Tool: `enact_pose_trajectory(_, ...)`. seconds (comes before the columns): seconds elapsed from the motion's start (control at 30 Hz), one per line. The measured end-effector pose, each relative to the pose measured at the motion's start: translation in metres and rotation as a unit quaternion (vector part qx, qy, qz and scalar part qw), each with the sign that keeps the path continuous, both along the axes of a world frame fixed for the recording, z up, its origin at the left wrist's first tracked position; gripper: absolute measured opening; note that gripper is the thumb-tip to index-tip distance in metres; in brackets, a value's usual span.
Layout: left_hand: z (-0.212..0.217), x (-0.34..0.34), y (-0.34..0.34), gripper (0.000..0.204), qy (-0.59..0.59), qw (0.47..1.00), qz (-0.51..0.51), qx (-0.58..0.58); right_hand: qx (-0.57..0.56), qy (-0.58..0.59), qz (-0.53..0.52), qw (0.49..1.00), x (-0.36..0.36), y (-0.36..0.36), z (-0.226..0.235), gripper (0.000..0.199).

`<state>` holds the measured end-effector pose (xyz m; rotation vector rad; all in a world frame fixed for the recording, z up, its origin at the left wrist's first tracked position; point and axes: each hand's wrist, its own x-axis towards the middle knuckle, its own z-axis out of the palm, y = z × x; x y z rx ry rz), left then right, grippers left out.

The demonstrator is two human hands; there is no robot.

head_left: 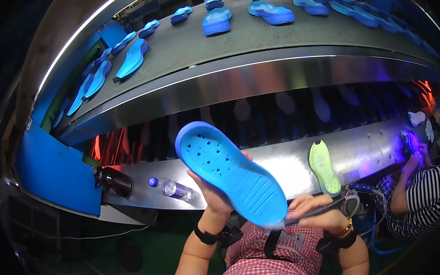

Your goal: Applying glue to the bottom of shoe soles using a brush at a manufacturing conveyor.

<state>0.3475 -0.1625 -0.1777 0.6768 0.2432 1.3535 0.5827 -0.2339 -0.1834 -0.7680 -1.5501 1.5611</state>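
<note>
From the head view, I see my left hand (215,192) wrapped around the middle of a blue shoe sole (230,173), fingers closed on its far edge and thumb side underneath, holding it tilted with the treaded, dotted face toward me. The sole's heel end points up and left, and its toe end dips down to the right, where it meets my right hand (316,212). That hand is closed around a thin dark brush-like tool (313,210), whose tip touches the sole's lower edge.

Just beyond the sole runs a curved metal desk (284,163), its near rim passing behind my wrists. On it a green sole (323,168) lies flat, just to the right of the blue one and clear of it. A clear water bottle (175,189) with a blue cap lies on its side to the left, and a dark cylinder (114,181) sits further left by a blue panel (52,169). The stretch of desk between bottle and green sole is partly covered by the held sole.

Above, a grey conveyor belt (253,34) carries many blue soles (217,20), spaced apart. At the right edge, a person in a striped shirt (431,193) works close to my right elbow, narrowing the room there.
</note>
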Motion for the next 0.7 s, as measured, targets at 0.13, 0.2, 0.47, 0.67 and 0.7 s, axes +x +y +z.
enact_pose_trajectory(0.13,0.008,0.012,0.005,0.089,-0.066,0.990,0.020,-0.124,-0.200,0.174,-0.065,0.962,-0.009,0.000,-0.015,0.020)
enact_pose_trajectory(0.2,-0.014,0.008,0.007,0.084,-0.083,0.974,0.075,-0.197,-0.245,0.217,-0.091,0.941,-0.014,0.002,-0.015,0.019)
enact_pose_trajectory(0.47,-0.004,0.008,-0.002,0.073,0.024,0.981,0.058,-0.181,-0.317,0.278,-0.099,0.902,-0.015,0.001,-0.028,0.019)
enact_pose_trajectory(0.67,-0.045,0.034,-0.039,0.072,-0.062,0.993,-0.053,-0.089,-0.260,0.309,-0.153,0.902,-0.035,-0.002,-0.026,0.018)
enact_pose_trajectory(0.7,-0.047,0.032,-0.034,0.071,-0.054,0.987,-0.082,-0.126,-0.261,0.310,-0.154,0.901,-0.035,-0.004,-0.024,0.018)
